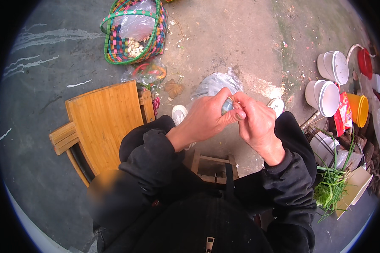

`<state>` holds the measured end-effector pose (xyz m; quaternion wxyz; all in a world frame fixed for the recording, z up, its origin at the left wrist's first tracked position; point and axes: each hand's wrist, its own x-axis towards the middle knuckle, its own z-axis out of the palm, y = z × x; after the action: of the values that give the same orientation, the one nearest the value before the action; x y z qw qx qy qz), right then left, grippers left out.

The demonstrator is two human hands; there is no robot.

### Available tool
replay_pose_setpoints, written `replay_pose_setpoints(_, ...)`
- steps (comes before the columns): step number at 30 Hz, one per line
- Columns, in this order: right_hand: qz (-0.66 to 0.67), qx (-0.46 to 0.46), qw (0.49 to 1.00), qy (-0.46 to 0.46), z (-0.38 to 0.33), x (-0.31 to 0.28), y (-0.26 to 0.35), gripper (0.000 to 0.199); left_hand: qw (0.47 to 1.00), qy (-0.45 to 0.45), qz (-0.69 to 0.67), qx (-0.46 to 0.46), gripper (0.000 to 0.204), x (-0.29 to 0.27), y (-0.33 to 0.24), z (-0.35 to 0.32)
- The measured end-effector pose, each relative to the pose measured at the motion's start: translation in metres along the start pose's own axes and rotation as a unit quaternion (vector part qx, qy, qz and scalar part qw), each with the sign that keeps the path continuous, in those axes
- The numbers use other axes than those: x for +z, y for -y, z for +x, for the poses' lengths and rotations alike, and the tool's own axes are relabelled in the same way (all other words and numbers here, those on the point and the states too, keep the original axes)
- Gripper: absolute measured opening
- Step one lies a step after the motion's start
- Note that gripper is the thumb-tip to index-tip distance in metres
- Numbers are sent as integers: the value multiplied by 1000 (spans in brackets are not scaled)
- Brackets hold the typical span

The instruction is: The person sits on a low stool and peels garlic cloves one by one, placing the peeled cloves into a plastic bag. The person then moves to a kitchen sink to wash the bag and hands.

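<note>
The left hand (pixel 204 116) and right hand (pixel 259 122) both close narrowly around a small bluish-grey item (pixel 227 106), held above the floor (pixel 240 46) between the shoes (pixel 179 113). Handling looks underway: the item is not yet set down; what remains is unclear.

We cannot tell what the small bluish thing (pixel 227 107) is, for the fingers (pixel 232 117) cover most of it. Beyond them we lose the near part of the plastic bag (pixel 211 85). The left hand (pixel 198 118) hides the middle of one shoe (pixel 179 111) from us, and dark clothing (pixel 211 219) covers much of the wooden frame (pixel 214 159). We find the woven basket (pixel 159 40) cut off by the upper edge, and a round dark shape (pixel 114 200) at lower left too blurred to name.
</note>
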<state>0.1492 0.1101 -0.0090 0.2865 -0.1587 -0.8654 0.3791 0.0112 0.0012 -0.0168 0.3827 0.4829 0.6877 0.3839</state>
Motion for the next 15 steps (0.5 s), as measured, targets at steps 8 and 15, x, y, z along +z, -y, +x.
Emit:
replay_pose_setpoints(8,173,184,966,55,-5,-5,3,14,999,9,-30,-11,59,1,1,-1)
replay_pose_setpoints(15,266,272,925,12,-5,1,2,11,1000,8,-22,-2,61,0,1,-1)
